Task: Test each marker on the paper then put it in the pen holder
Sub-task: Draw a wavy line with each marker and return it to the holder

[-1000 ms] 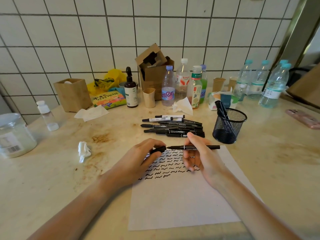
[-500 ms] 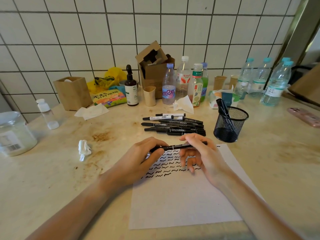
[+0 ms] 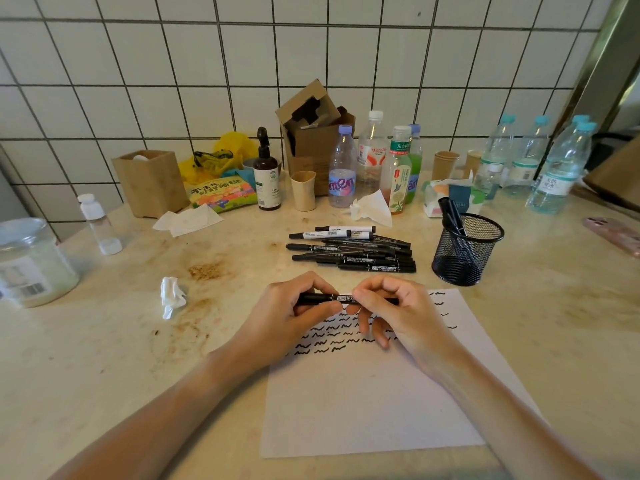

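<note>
Black marker (image 3: 337, 298) | both hands' fingers (image 3: 313, 308) clamped on it | above paper (image 3: 363, 410) top edge

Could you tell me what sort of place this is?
Probably a kitchen or pantry counter: a white tiled wall, a stained counter, and drink bottles with paper cups.

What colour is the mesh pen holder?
Black; the pen holder shows best in the head view.

"TWIN MARKER" on a loose marker (image 3: 377, 268); "SSUE" on the tissue pack (image 3: 457, 199).
</note>
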